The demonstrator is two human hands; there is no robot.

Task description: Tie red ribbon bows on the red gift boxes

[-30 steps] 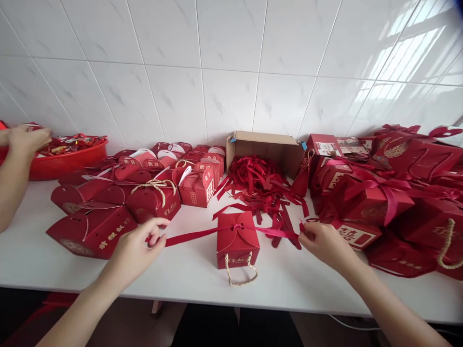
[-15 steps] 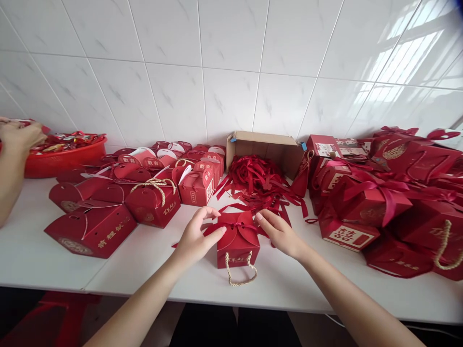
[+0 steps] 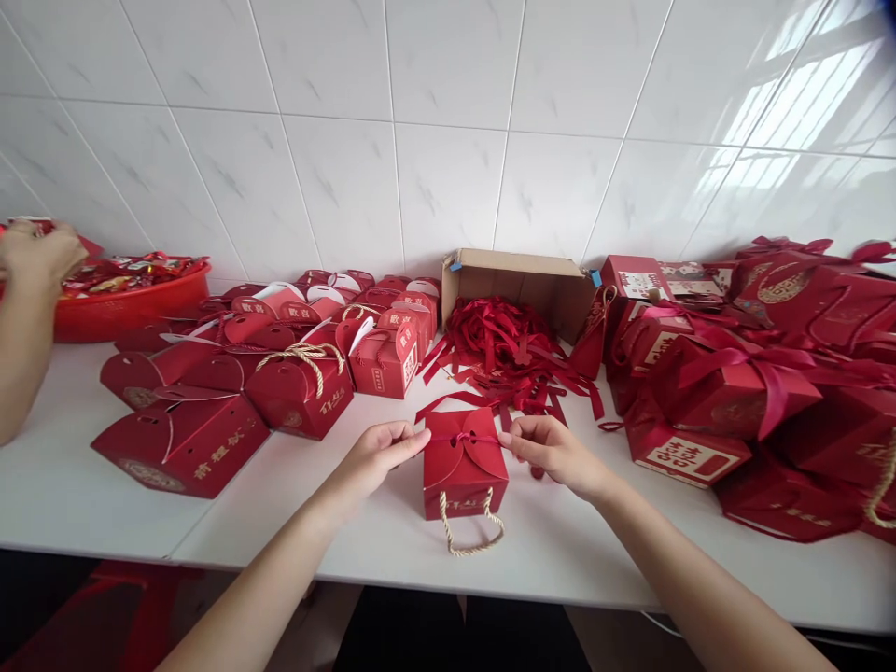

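Left hand point(image 3: 382, 457) and right hand point(image 3: 550, 452) are drawn in beside the box point(image 3: 466, 471), ribbon point(image 3: 485, 439) pinched in each.
Knot point(image 3: 462, 437) may be loosened by slack.

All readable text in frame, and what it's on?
"囍": white-labelled box, at right.
"歡喜": small boxes, at left.
"百年好", last character unclear: box with rope bow, at left.
Too small or blurred: gold print on the front-left box, middle box and boxes at far right; candy wrappers.
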